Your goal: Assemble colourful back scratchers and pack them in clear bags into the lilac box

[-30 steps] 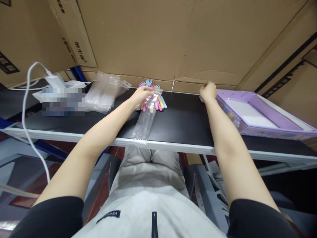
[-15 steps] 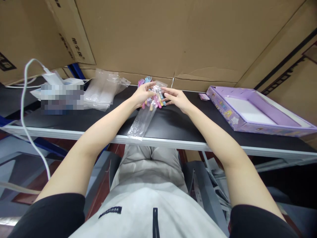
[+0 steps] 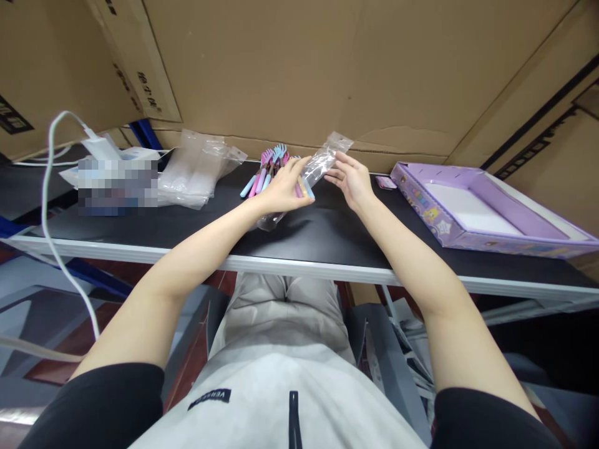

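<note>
My left hand (image 3: 282, 189) is closed over the middle of a clear plastic bag (image 3: 322, 163), its thumb pointing right. Pastel handle ends (image 3: 306, 189) in yellow, blue and purple poke out beside that thumb; whether they lie inside the bag is unclear. The bag's upper edge slants towards the back right, where my right hand (image 3: 354, 181) has its bent fingers on it. Just left of my left hand lies a bunch of small fork-like pieces (image 3: 266, 169) with pink and blue heads and coloured handles. My left palm hides part of the bag.
Flat clear bags (image 3: 189, 171) are stacked to the left, beside a blurred-out item (image 3: 116, 184) and a white cable (image 3: 44, 199). A purple shallow box (image 3: 435, 218) stands on the right, with a small pink card (image 3: 385, 182) near it. Cardboard walls (image 3: 299, 75) enclose the black table (image 3: 346, 240).
The bag has turned, its upper end now pointing to the back right. My left hand has turned over it. My right hand has shifted right. The fork-like bunch is now uncovered on the table.
</note>
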Motion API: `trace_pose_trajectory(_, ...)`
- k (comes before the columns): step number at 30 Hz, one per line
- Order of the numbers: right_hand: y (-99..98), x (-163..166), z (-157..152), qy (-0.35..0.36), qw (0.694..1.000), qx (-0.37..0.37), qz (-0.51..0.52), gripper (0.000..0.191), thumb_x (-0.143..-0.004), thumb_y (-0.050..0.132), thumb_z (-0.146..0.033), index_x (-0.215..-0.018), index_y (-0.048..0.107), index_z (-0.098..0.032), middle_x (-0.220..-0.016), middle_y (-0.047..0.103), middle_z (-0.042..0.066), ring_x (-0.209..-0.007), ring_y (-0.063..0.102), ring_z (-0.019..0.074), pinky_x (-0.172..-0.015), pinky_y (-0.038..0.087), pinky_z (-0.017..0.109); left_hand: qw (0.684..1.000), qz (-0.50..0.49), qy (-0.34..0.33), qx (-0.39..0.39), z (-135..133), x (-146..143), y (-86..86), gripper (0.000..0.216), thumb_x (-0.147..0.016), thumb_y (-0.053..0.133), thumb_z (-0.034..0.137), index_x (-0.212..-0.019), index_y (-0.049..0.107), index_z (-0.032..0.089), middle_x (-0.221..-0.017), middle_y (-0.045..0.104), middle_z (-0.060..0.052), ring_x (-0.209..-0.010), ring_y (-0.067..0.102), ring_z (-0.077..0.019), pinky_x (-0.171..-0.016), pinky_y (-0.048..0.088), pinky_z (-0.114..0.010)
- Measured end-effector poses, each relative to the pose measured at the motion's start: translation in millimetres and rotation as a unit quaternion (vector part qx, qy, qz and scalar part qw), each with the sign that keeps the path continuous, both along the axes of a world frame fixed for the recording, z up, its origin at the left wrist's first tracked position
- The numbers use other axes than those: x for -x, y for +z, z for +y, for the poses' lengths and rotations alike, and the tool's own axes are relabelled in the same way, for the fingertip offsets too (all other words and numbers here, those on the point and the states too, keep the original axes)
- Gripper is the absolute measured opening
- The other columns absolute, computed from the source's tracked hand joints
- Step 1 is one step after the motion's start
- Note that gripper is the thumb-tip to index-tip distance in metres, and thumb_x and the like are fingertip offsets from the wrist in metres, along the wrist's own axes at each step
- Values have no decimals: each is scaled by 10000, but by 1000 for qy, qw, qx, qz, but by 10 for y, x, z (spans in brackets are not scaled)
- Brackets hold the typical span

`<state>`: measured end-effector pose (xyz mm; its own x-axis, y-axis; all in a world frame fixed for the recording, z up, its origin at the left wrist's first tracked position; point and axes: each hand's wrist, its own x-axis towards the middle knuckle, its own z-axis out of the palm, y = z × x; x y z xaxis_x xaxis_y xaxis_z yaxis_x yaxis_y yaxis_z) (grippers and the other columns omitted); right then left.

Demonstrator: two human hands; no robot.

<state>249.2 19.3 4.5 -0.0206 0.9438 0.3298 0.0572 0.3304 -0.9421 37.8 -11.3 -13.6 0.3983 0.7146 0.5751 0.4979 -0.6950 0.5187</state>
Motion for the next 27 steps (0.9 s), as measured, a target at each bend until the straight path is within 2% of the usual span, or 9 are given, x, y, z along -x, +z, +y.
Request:
trace_pose_trajectory(6,-9,-103,134,-37,999,-18,-17,408,-919,620,-290,-1318,698,-253,-1303,711,76,-1034,769,208,-972,630,431,996,78,33,-36,49,25,-88,863,-757,735,177,-1585,493,210,-1610,464,-203,-1563,393,-398,-1295,300,-579)
trace_pose_trajectory(11,-45,-155,170,-54,997,-34,-51,541,-932,556,-251,-1462,634,-319,-1531,623,69,-1064,778,202,-955,645,406,992,86,80,-54,58,53,-52,739,-839,668,184,-1566,539,215,-1585,498,-196,-1526,433,-387,-1289,311,-582)
trace_pose_trajectory(14,-125,-210,236,-62,986,-52,-149,598,-967,540,-281,-1563,557,-307,-1639,533,94,-1154,755,229,-1020,629,447,985,105,128,-53,53,72,-21,680,-903,621,220,-1577,529,207,-1601,485,-206,-1517,439,-393,-1280,319,-602)
trace_pose_trajectory(16,-195,-244,274,-64,962,-81,-254,624,-992,563,-314,-1610,518,-245,-1680,476,138,-1300,692,273,-1140,563,489,979,121,157,-46,57,89,-13,661,-941,596,256,-1595,509,209,-1613,471,-211,-1509,446,-401,-1266,336,-617)
trace_pose_trajectory(18,-257,-259,281,-53,922,-112,-368,661,-1007,604,-347,-1633,493,-166,-1705,425,183,-1492,547,318,-1280,423,512,974,134,178,-38,62,106,-13,654,-965,585,288,-1609,494,214,-1612,470,-213,-1496,460,-405,-1256,353,-620)
trace_pose_trajectory(21,-295,-228,218,-10,862,-84,-500,690,-1027,625,-339,-1644,469,-71,-1726,372,225,-1644,327,327,-1373,239,493,969,147,194,-29,50,113,-8,650,-980,583,321,-1615,487,225,-1603,479,-209,-1474,481,-408,-1250,363,-619)
trace_pose_trajectory(24,-250,-163,99,40,814,-4,-580,628,-1082,531,-289,-1638,463,-5,-1726,359,241,-1651,310,311,-1378,222,436,962,160,219,-13,-5,95,35,662,-999,557,342,-1641,451,226,-1620,460,-207,-1477,471,-415,-1247,364,-613)
trace_pose_trajectory(27,-170,-123,-4,61,788,13,-613,605,-1110,468,-266,-1640,448,26,-1720,361,238,-1640,337,298,-1374,228,393,952,171,253,-1,-66,106,121,684,-1022,506,366,-1681,388,223,-1654,418,-207,-1506,432,-430,-1248,362,-592)
